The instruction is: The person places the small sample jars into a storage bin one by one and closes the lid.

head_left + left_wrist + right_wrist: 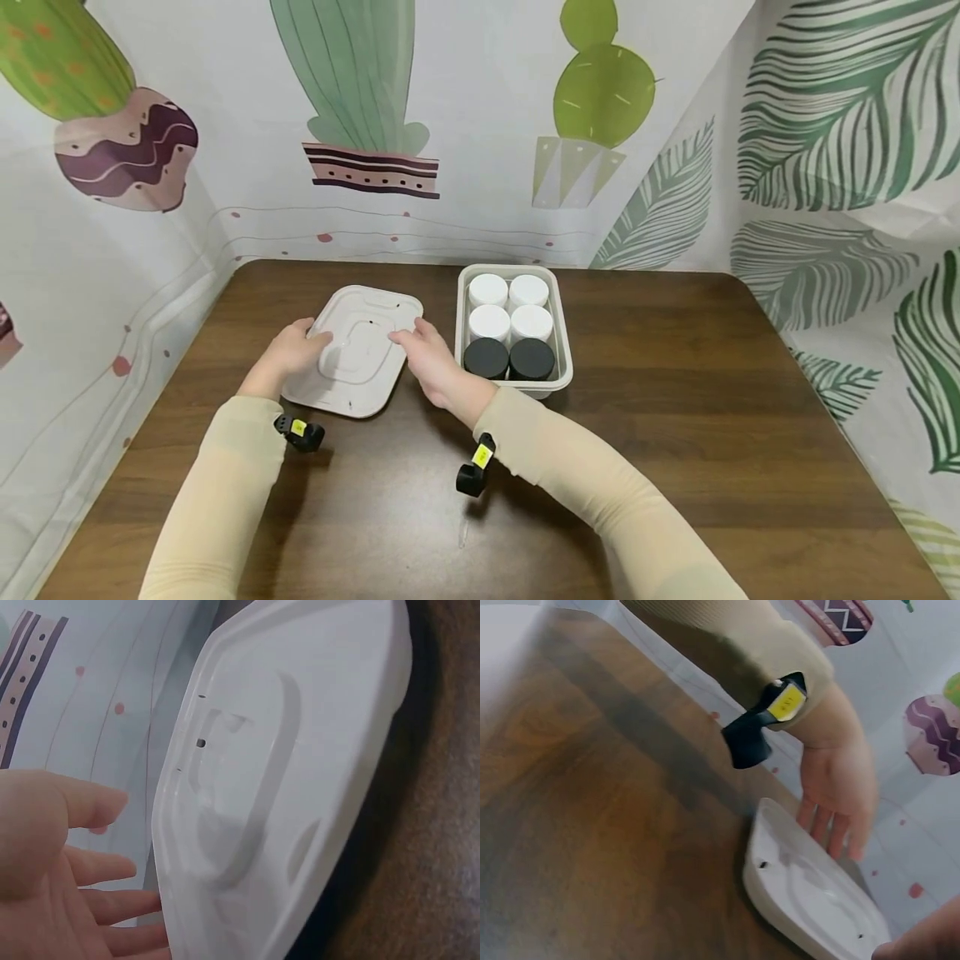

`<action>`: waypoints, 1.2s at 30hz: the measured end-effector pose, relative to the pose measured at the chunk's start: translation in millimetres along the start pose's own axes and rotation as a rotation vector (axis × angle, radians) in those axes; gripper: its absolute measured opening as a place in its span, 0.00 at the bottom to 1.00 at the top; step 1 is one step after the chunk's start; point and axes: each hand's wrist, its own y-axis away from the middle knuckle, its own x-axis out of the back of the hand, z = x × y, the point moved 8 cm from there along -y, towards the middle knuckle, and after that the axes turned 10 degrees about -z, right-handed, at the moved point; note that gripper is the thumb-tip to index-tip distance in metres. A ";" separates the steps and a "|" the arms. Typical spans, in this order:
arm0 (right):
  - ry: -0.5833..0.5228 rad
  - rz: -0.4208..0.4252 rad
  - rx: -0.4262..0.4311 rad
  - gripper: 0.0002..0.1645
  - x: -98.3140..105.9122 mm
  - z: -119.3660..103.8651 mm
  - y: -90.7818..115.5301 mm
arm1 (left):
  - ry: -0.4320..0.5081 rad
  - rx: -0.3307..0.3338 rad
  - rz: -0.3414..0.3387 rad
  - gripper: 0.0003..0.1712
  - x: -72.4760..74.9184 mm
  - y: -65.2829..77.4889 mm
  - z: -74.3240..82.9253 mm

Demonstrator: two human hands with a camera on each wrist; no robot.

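A whitish rectangular plastic lid (348,392) with a raised rim and a moulded recess sits over the left part of the table, turned at an angle. My right hand (438,364) pinches its right edge, thumb over the top face. At the opposite edge is my left hand (291,354). In the left wrist view the fingers of that left hand (45,862) are loosely extended, their tips right at the lid's rim, with the thumb held away from it. Only a bit of my right hand (926,937) enters the right wrist view, overlapping the lid's corner.
Right of the lid stands a cream rectangular container (566,362) filled with round-topped jars: several white tops (531,323) and two black tops (532,360) at the near end. Brown wooden table (712,433) underneath; a patterned cloth (480,183) hangs along its back and sides.
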 end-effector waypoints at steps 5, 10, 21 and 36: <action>-0.021 -0.004 -0.059 0.48 -7.3 16.5 -2.1 | 0.011 0.010 -0.004 0.37 -0.7 -1.1 -6.0; -0.037 -0.013 -0.088 0.50 -9.9 26.6 -1.0 | 0.112 0.026 -0.024 0.38 -2.2 -0.7 -12.5; -0.037 0.002 -0.086 0.50 -5.0 23.0 3.2 | 0.169 0.006 -0.035 0.33 1.6 10.9 -18.6; -0.002 0.026 -0.006 0.48 0.9 4.0 8.2 | 0.512 -0.214 0.018 0.30 10.1 32.6 -14.4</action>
